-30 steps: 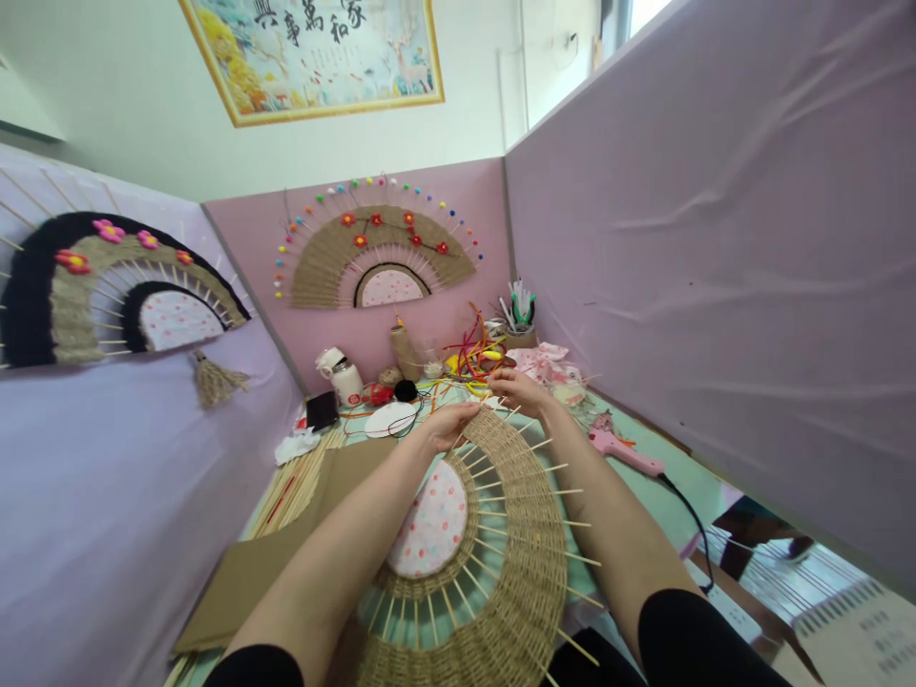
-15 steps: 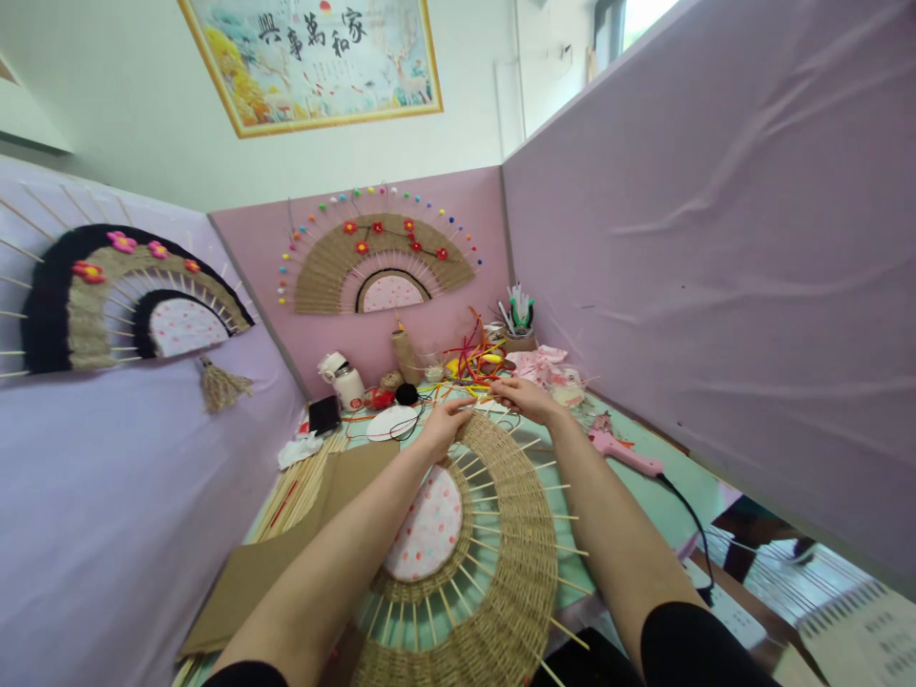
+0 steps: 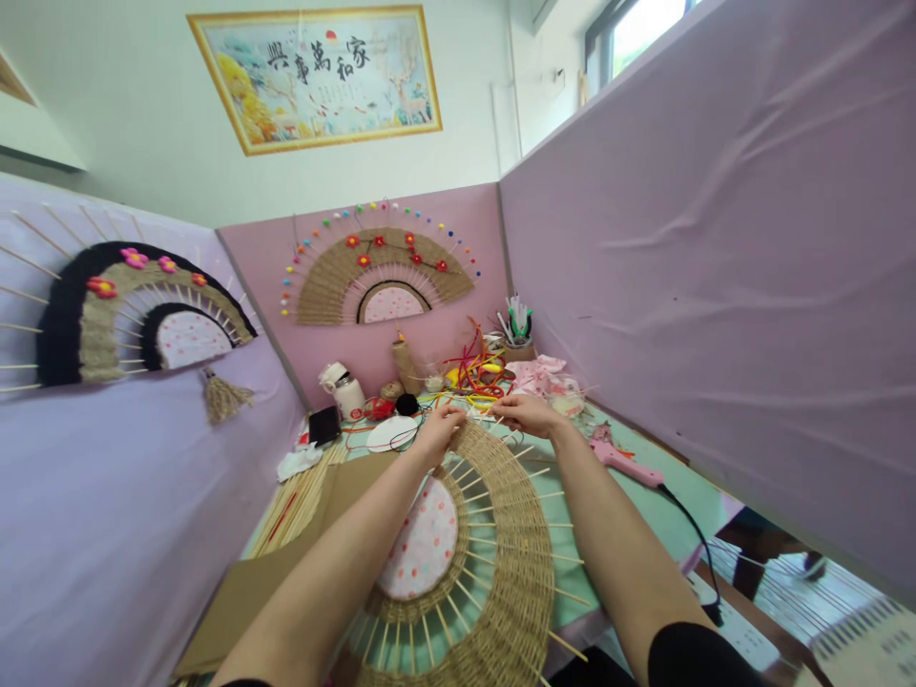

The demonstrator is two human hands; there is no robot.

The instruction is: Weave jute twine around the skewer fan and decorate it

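Spreading across the near middle of the green table (image 3: 662, 525), the woven fan (image 3: 526, 534) looks well along, judging by its surface. Its wide outer band of tan cord is filled in closely over all the length that shows, and a narrower inner band hugs the round edge of the spotted cloth (image 3: 422, 544) at its middle. Between the two bands the sticks (image 3: 569, 558) are bare, and their tips poke out uncovered past the outer edge on the right. No flowers or coloured beads show on it, whereas the fan on the far wall (image 3: 315, 296) carries both; how much is left is therefore a guess, with the far end of the outer band seeming the spot being worked.

The left hand (image 3: 442, 434) is at that far end, thumb and fingers apparently pinching the band's edge. Just to its right, the right hand (image 3: 526, 415) has its fingers bent and drawn in near the band's far corner; I cannot tell whether they pinch a cord, a stick tip or nothing.

The fan's near end runs out of view at the bottom, and the left forearm covers part of its left side. Smallest of all, the pale bits between the fingertips are too fine to make out.
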